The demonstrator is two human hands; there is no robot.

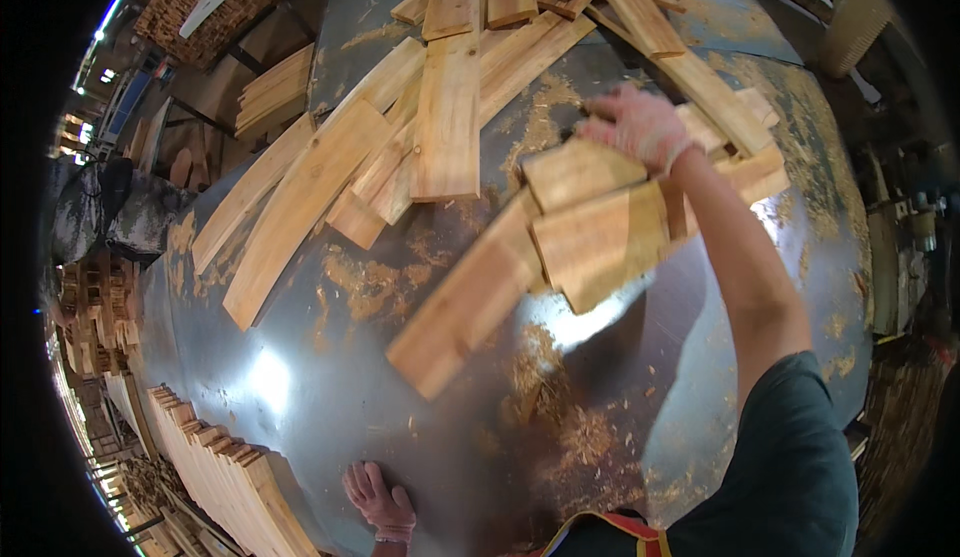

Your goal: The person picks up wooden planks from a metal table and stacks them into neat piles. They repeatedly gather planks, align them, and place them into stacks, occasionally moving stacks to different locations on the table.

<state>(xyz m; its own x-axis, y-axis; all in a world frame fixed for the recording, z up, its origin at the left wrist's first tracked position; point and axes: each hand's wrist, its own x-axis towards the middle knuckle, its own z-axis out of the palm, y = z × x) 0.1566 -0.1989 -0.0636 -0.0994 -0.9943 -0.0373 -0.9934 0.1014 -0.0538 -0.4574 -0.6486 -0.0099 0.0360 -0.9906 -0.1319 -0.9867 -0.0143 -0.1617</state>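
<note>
My right hand (637,127), in a pale reddish work glove, is stretched out over short wooden boards (585,174) on a metal-topped table (450,444). It is blurred, its fingers at the far edge of a board; whether it grips one cannot be told. Another board (461,320) slants towards me from this pile. My left hand (380,502), gloved too, rests flat at the near edge of the table with its fingers apart and holds nothing. Longer planks (307,212) lie fanned out at the left, and one plank (448,114) points straight towards me.
Wood shavings (589,437) are scattered over the tabletop. More planks (652,16) overlap at the far side. A row of upright boards (225,474) stands beside the table at the near left. Stacked timber (217,9) is beyond the far left edge.
</note>
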